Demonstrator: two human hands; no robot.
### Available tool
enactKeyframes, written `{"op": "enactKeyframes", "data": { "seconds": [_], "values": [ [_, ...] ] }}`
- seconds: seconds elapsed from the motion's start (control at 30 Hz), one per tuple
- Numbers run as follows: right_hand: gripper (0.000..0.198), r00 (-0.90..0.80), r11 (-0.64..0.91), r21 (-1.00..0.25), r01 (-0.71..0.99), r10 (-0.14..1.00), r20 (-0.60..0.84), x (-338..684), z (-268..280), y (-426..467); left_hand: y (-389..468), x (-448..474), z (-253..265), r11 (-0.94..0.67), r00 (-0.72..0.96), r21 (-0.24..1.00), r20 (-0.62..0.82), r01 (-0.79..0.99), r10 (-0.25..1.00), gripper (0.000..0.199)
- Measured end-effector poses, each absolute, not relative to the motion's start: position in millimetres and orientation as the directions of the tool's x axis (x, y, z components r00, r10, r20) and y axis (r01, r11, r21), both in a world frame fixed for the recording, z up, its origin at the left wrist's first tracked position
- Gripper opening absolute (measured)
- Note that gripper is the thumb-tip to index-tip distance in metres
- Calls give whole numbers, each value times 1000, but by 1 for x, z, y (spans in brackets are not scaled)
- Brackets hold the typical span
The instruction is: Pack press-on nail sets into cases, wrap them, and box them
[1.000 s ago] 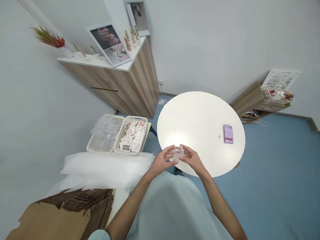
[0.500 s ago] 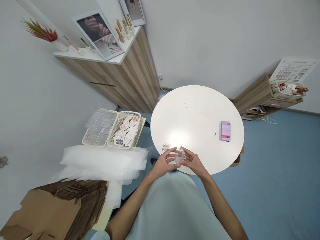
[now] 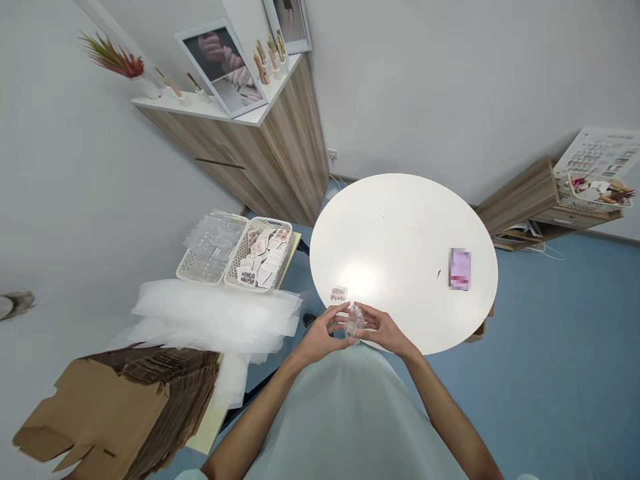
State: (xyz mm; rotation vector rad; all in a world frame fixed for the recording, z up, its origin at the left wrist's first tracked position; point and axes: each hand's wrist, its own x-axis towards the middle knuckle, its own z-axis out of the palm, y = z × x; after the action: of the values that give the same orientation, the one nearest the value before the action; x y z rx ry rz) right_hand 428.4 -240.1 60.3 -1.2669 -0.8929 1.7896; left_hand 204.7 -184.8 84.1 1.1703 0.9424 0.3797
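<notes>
Between my two hands, at the near edge of the round white table (image 3: pixel 400 213), is a small clear plastic case (image 3: pixel 355 323). My left hand (image 3: pixel 325 332) holds its left side with thumb and fingers curved. The fingers of my right hand (image 3: pixel 385 330) grip the right side. Whether anything lies inside the case I cannot tell. Just beyond my left fingertips, a card of reddish press-on nails (image 3: pixel 339 294) lies on the table.
A pixelated purple pack (image 3: pixel 460 269) lies at the table's right. On the left stand a basket of nail cards (image 3: pixel 265 257), a basket of clear plastic cases (image 3: pixel 210 257), white translucent sheets (image 3: pixel 215 313) and stacked flat cardboard boxes (image 3: pixel 120 413). A wooden cabinet (image 3: pixel 285 140) stands behind.
My view has shifted slightly, moving the whole scene a little. My hands remain around the clear case, which is turned somewhat and shows more plainly. The nail card stays on the table.
</notes>
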Motion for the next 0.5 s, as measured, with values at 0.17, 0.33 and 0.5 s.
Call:
{"op": "enactKeyframes", "data": {
  "seconds": [0.17, 0.33, 0.5],
  "values": [
    [100, -183, -494, -859, -132, 864, -469, 424, 52, -242, -182, 201, 74, 455, 514, 872, -479, 182, 712, 90],
    [113, -46, -339, -941, 6, 940, -338, 408, 58, -257, -184, 206, 66, 588, 459, 809, -526, 9, 716, 81],
    [60, 187, -154, -971, 185, 975, -119, 397, 65, -265, -187, 217, 70, 698, 521, 692, -534, -183, 666, 62]
  ]
}}
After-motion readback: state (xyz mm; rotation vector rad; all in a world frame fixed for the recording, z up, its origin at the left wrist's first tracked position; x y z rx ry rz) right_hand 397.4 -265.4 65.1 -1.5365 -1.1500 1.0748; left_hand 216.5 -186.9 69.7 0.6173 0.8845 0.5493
